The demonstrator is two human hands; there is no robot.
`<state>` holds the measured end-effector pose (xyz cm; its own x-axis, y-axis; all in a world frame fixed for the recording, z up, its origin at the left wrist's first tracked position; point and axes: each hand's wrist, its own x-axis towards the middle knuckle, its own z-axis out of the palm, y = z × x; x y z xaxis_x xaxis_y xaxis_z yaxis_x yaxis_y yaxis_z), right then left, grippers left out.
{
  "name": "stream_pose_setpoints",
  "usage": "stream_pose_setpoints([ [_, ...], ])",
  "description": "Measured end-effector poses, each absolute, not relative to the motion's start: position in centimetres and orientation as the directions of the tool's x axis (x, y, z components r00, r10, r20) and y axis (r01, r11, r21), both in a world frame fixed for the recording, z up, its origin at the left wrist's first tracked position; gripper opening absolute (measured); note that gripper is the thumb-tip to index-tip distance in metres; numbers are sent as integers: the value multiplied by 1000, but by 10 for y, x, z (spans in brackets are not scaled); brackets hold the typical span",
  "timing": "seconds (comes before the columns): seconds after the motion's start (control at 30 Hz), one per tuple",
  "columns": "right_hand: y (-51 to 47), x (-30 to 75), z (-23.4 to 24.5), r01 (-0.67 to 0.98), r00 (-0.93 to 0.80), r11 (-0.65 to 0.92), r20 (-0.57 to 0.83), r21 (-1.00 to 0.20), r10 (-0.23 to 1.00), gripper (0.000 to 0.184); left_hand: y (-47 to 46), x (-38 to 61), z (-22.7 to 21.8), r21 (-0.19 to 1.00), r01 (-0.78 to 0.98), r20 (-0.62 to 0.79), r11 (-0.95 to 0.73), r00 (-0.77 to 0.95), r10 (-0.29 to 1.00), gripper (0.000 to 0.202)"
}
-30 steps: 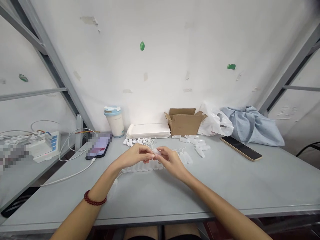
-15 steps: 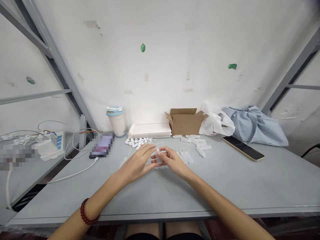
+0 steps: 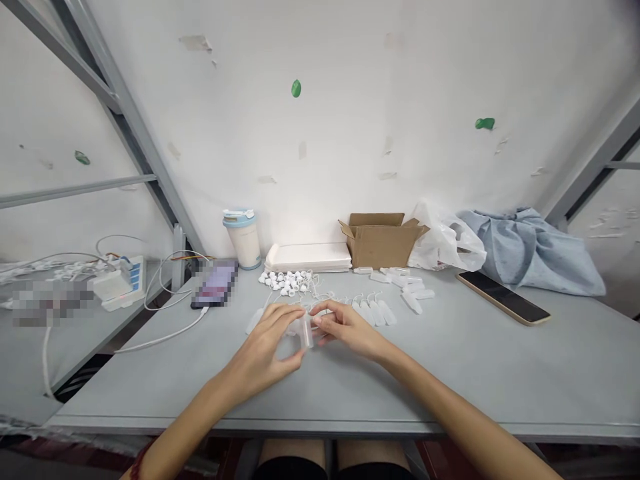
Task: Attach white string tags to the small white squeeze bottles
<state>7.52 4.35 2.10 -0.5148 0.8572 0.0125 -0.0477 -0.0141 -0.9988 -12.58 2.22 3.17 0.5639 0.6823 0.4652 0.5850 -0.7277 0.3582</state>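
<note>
Currently pinching one clear tube (image 3: 307,332) over the counter's (image 3: 320,393) middle, between fingers of the left hand (image 3: 263,345); bending those of the right hand (image 3: 349,332) just beside it, touching or not, hard to tell. Farther right, showing at least four laid tubes (image 3: 376,311); far left, white caps (image 3: 286,285) too heaped to count; beyond, one box (image 3: 386,247).

The small, clear, cylindrical plastic tube (image 3: 307,333) looks smooth and faintly glossy. Taking it as the dial's centre, the open brown cardboard box (image 3: 385,247) at one o'clock is matt; the crinkled white plastic bag (image 3: 434,248) at two, thin and shiny; the gold-edged black phone (image 3: 503,298) at three, glossy-screened. The flat grey desktop (image 3: 325,393), at six, is smooth with a dull sheen.
</note>
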Motion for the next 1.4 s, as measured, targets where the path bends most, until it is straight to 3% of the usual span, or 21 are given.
stream_pose_setpoints([
  [0.23, 49, 85, 27, -4, -371, 1, 2, -1000, 929, 30, 4, -184, 40, 372, 675, 222, -637, 601, 767, 46],
  [0.4, 50, 86, 25, 12, -353, 4, -1, -1000, 936, 30, -1, -203, 39, 421, 691, 123, -588, 598, 792, 47],
  [1.0, 50, 83, 25, 63, -337, -10, -30, -998, 941, 25, 2, -218, 35, 490, 679, -14, -547, 634, 773, 50],
  [1.4, 50, 85, 23, 84, -343, -16, -44, -996, 938, 26, 6, -221, 29, 450, 715, 9, -536, 596, 803, 44],
])
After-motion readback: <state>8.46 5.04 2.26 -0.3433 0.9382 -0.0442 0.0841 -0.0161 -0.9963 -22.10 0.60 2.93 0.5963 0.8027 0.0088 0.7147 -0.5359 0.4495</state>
